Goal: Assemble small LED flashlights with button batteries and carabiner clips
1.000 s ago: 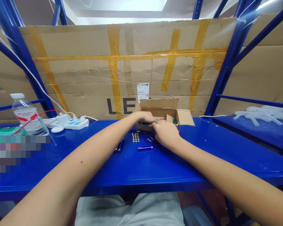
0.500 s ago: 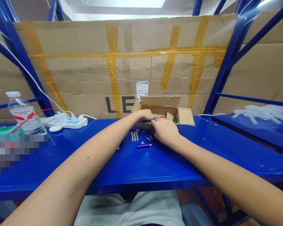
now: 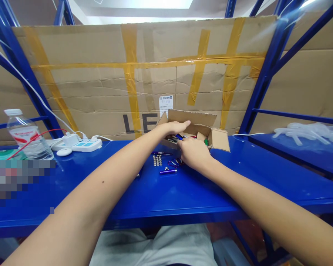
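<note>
An open cardboard box (image 3: 192, 117) stands on the blue shelf, its flaps spread and several slim coloured, pen-like items inside. My left hand (image 3: 174, 128) is over the box's left part, thumb stretched out; its other fingers are mostly hidden. At the front rim my right hand (image 3: 194, 150) has its fingers curled down into the box, beside a blue tube-like piece (image 3: 179, 136). What those fingers grip is hidden. In front of the box lie a purple-blue metal tube (image 3: 168, 171), rows of small silver button cells (image 3: 157, 160) and a blue carabiner-like clip (image 3: 173, 163).
To the left are a water bottle (image 3: 27, 135), a white power strip (image 3: 86, 145) with plugs and a white rounded object (image 3: 64, 152). Clear plastic pieces (image 3: 308, 132) lie at right. A large taped cardboard sheet (image 3: 100, 88) backs the blue shelf (image 3: 172, 199).
My left hand has lifted slightly and its thumb has spread away from the right hand. The box has tilted or shifted a little. My right hand remains at its front rim.
</note>
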Motion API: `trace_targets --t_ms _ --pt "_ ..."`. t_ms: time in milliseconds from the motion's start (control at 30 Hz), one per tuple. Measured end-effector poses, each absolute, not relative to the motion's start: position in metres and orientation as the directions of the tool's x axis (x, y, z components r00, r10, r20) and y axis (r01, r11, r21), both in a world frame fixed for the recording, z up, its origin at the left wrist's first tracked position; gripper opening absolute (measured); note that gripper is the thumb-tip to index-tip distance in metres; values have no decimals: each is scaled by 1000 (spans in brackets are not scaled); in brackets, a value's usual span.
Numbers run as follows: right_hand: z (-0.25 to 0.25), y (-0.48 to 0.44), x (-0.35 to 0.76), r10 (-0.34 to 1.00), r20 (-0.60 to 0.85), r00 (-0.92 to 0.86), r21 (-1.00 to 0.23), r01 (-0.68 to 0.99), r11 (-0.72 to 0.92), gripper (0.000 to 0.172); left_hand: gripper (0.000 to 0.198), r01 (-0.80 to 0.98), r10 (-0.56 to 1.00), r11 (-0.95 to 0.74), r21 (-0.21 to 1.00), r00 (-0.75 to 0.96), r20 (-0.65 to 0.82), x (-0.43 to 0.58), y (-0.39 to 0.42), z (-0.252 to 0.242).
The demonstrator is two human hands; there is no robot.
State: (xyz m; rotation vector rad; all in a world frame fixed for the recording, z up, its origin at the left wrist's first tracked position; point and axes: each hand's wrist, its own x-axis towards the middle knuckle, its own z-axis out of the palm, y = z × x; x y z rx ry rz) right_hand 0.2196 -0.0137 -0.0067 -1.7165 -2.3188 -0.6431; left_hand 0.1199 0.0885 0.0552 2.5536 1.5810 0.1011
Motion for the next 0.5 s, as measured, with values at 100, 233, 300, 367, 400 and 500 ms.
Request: trace_targets --t_ms 100,233,300,367,400,500 --pt "-5 -13 222 874 381 -303 240 945 222 29 95 871 919 -332 361 386 -86 120 90 61" --pt "-1 -9 230 898 356 -260 230 955 185 28 70 767 867 -457 450 498 32 112 87 71" --pt "3 -5 239 918 338 -207 206 968 142 29 51 705 817 -533 468 573 66 100 75 75" --pt "8 2 252 936 327 -133 178 981 77 30 37 684 781 -572 453 623 44 83 53 76" --pt "10 6 260 942 320 -104 169 984 51 30 34 706 774 -578 410 633 1 74 40 74" --pt "13 18 281 962 272 -16 151 988 -26 30 35 781 758 -591 203 624 -189 48 5 61"
